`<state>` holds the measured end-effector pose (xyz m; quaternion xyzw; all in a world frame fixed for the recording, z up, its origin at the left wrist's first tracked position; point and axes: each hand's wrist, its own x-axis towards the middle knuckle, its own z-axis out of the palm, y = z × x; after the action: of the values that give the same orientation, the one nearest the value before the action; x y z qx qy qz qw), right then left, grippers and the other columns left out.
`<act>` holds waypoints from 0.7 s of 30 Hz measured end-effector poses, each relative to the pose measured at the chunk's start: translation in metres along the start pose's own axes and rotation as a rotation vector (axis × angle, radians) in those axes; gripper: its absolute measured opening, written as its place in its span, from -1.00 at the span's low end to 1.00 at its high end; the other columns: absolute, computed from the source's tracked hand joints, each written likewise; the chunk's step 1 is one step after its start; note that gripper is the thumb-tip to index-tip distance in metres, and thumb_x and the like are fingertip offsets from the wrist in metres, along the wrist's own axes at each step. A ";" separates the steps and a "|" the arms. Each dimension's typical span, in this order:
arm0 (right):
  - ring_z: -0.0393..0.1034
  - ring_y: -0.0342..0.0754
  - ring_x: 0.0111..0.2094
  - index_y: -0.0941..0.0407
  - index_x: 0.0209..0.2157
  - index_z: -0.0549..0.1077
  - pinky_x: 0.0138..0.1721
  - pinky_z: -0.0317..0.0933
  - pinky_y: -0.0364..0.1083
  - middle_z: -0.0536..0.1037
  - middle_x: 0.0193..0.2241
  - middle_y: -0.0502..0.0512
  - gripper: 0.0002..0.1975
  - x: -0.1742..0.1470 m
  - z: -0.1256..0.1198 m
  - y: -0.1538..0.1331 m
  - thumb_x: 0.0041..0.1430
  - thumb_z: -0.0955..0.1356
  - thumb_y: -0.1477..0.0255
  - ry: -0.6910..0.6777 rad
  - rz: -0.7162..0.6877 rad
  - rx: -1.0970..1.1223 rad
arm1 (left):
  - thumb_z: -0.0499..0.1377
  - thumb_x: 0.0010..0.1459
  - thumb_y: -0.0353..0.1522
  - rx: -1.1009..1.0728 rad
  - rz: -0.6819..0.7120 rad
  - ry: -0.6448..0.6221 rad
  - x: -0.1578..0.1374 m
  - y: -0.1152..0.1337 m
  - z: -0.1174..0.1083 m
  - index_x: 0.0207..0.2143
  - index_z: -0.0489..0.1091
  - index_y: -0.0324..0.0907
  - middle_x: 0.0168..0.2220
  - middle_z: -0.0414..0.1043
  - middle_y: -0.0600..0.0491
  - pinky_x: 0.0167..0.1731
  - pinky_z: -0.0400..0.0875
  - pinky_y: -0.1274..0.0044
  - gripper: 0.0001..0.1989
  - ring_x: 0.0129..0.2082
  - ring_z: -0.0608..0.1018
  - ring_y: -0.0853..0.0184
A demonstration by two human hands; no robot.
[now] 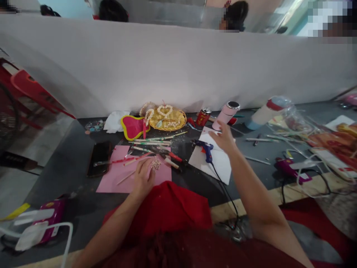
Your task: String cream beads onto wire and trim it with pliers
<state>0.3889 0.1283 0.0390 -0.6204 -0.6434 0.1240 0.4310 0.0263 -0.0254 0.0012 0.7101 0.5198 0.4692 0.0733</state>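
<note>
Red cloth (167, 208) lies nearest the viewer, over the lap and against the near edge of the dark counter (69, 163). Landmark: the pink sheet (117, 175), flat on the counter just beyond the cloth.

Left hand (143, 178): rests on the pink sheet, fingers curled, fingertips touching a small cluster of pale beads (156, 163) on the sheet's far part; whether it grips them cannot be told.

Right hand (224, 139): well right of the pink sheet, fingers loosely spread, holding nothing, lying on a white sheet (220, 163).

Blue glue gun (206, 149): on the white sheet, just beside the right hand, its black cord running toward the viewer.

Phone (99, 158): just left of the pink sheet.

Sticks (152, 143) and red-handled pliers (170, 156): scattered along the pink sheet's far edge.

Yellow basket (181, 121): beyond the pink sheet, holding heart shapes of pale beads (165, 110). Pink pouch (133, 127): touching the basket's left side.

Red can (203, 116) and pink tumbler (226, 114), its top open: beyond the white sheet, contents not visible.
</note>
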 end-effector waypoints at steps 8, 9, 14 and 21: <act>0.11 0.11 0.17 0.03 0.01 0.36 0.19 0.01 0.22 0.27 0.08 0.20 -0.61 -0.095 0.047 -0.133 0.09 0.33 0.38 -0.365 -0.300 0.128 | 0.05 0.15 -0.40 0.066 -0.189 0.066 0.011 -0.018 -0.019 0.00 0.29 -0.22 -0.13 0.43 -0.10 -0.20 0.41 0.40 -0.66 -0.17 0.47 0.24; 0.12 0.10 0.16 0.01 0.00 0.35 0.18 0.05 0.20 0.27 0.08 0.19 -0.62 -0.104 0.052 -0.147 0.10 0.32 0.40 -0.384 -0.304 0.196 | 0.07 0.13 -0.40 0.139 -0.177 -0.018 0.014 -0.022 -0.022 -0.04 0.33 -0.19 -0.13 0.44 -0.09 -0.15 0.39 0.36 -0.69 -0.15 0.46 0.21; 0.37 -0.07 -0.14 0.01 -0.04 0.31 -0.20 0.35 -0.04 0.33 -0.01 0.13 -0.70 -0.135 0.089 -0.193 0.16 0.27 0.36 -0.465 -0.081 0.669 | 0.12 0.09 -0.39 0.486 -0.104 -0.269 0.022 -0.032 -0.026 -0.23 0.42 -0.20 -0.20 0.44 -0.14 -0.09 0.30 0.25 -0.82 -0.11 0.42 0.08; 0.27 -0.24 -0.56 0.05 -0.22 0.29 -0.54 0.20 -0.18 0.38 -0.38 -0.06 -0.66 -0.149 0.147 -0.173 0.09 0.32 0.11 -0.362 0.253 0.979 | -0.02 0.23 -0.40 0.677 -0.104 -0.314 0.019 -0.026 -0.024 -0.33 0.40 -0.22 -0.28 0.44 -0.14 -0.29 0.31 0.36 -0.79 -0.21 0.44 0.08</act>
<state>0.1438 0.0135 0.0116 -0.3883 -0.4947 0.5654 0.5336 -0.0083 -0.0079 0.0101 0.7301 0.6633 0.1517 -0.0632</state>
